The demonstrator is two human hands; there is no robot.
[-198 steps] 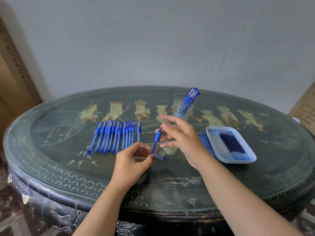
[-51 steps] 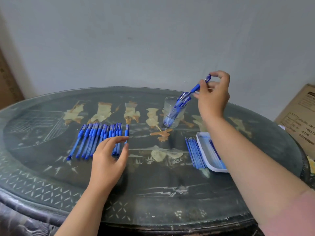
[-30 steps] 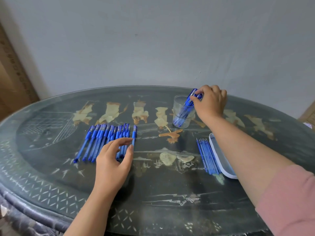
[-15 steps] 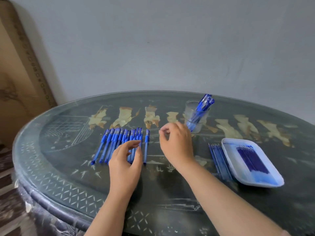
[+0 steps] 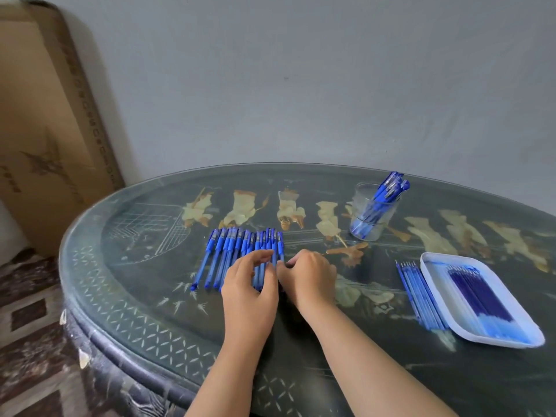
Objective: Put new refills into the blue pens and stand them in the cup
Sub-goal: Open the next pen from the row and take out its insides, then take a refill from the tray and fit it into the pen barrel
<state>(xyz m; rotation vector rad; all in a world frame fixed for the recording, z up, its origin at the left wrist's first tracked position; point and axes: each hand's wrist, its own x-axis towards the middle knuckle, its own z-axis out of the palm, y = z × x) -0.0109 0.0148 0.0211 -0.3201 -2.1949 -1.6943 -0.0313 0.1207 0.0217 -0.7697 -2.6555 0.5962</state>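
Right hand (image 5: 311,276) curls onto the rightmost pen (image 5: 280,248), pinch unclear; left hand (image 5: 249,287) rests relaxed on pens (image 5: 224,254).

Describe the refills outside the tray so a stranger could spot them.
On the dark table, find the white tray at the right. Beside its left wall lies a row of loose refills. They are paler than the dark refills inside the tray.

Print on cardboard box (image 5: 45,121) unreadable.
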